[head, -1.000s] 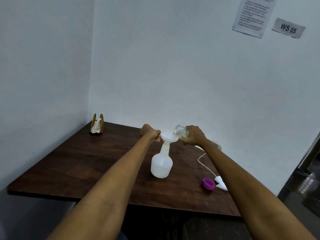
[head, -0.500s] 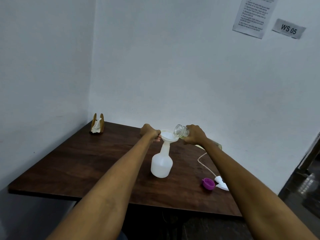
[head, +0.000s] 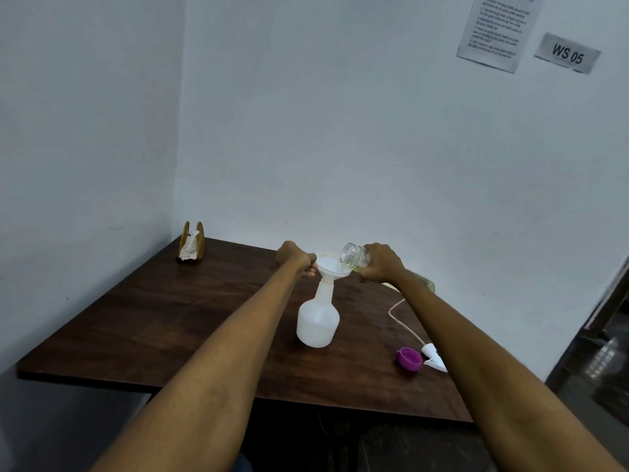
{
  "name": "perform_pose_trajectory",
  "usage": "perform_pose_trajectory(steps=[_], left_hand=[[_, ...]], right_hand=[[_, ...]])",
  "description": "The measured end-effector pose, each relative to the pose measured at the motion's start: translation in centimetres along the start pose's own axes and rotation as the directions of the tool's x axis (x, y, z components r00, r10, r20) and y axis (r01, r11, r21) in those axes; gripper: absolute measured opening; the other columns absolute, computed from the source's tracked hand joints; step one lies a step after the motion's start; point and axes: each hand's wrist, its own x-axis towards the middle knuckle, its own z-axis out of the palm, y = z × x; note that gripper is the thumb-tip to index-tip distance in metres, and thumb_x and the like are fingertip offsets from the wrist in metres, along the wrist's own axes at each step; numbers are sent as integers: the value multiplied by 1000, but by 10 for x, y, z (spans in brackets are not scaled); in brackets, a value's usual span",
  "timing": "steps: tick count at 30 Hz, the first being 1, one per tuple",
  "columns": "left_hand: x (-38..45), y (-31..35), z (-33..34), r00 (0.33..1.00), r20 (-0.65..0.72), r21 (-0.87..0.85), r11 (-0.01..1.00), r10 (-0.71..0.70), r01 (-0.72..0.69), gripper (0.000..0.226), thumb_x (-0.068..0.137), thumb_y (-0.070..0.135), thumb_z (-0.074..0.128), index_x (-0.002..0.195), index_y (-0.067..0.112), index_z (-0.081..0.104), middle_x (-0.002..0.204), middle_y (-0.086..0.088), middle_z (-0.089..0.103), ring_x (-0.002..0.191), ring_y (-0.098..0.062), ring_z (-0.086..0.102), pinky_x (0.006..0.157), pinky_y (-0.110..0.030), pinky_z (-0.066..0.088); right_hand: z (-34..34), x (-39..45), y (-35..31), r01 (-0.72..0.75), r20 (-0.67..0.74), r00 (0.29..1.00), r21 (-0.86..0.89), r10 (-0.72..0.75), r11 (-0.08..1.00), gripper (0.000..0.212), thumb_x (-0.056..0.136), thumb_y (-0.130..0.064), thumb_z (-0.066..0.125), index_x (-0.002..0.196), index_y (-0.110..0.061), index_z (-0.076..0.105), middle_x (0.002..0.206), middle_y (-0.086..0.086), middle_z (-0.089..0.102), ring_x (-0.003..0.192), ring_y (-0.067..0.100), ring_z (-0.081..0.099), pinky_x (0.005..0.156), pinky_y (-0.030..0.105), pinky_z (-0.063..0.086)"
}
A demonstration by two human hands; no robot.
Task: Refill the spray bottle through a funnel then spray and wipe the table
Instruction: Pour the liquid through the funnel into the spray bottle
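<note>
— Two hands were at work; what lay far left?

— Only a napkin holder (head: 191, 241) in the far corner of the table (head: 143, 321), likely kept for the wiping. Next, the left hand (head: 293, 255) curled its fingers round the funnel's (head: 332, 265) rim, I judge to steady it.

— And the spray bottle?

— The spray bottle (head: 318, 321) stood upright at mid-table, funnel seated in its neck.

— The right side?

— The right hand (head: 380, 262) gripped a tilted glass bottle (head: 354, 256), mouth over the funnel, pouring. Near right lay a purple cap (head: 409, 359) beside the spray head (head: 433, 358), set aside so the neck stayed open.
</note>
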Motion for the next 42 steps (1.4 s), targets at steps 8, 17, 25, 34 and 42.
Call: perform_pose_trajectory(steps=[8, 17, 25, 34, 42], left_hand=[[1, -1, 1, 1000, 6, -5, 1000, 1, -1, 16, 88, 3, 62, 73, -3, 60, 59, -10, 58, 22, -5, 49, 46, -21, 53], [-4, 2, -1, 1000, -2, -6, 1000, -3, 3, 27, 88, 1, 60, 61, -1, 54, 58, -9, 57, 20, -4, 47, 44, -19, 52], [-4, 1, 0, 1000, 2, -8, 1000, -7, 7, 22, 88, 1, 61, 66, -3, 57, 58, -9, 58, 21, -5, 47, 45, -20, 52], [-4, 1, -2, 1000, -8, 14, 1000, 5, -5, 21, 88, 3, 63, 68, -3, 57, 58, -9, 57, 20, -4, 47, 38, -17, 49], [-3, 1, 0, 1000, 1, 3, 1000, 3, -3, 13, 88, 4, 63, 85, -9, 65, 65, -12, 62, 29, -7, 53, 50, -21, 54]], right_hand=[[0, 0, -1, 9, 6, 1000, -4, -9, 1000, 28, 73, -21, 71, 78, -10, 46, 80, 6, 54, 81, 29, 52, 64, 28, 35], [1, 0, 0, -5, 6, 1000, 8, 5, 1000, 37, 75, -26, 69, 61, -19, 36, 76, 5, 55, 75, 25, 49, 61, 28, 34], [3, 1, 1, -7, 10, 1000, -18, 8, 1000, 30, 76, -30, 68, 70, -14, 44, 90, 12, 66, 78, 27, 51, 62, 28, 34], [3, 1, 2, 5, 4, 1000, -17, -5, 1000, 26, 78, -27, 67, 75, -12, 45, 91, 14, 66, 85, 32, 58, 63, 28, 36], [-1, 0, 1, 4, -4, 1000, -17, -4, 1000, 19, 73, -16, 69, 78, -8, 52, 89, 15, 67, 86, 33, 60, 62, 28, 36]])
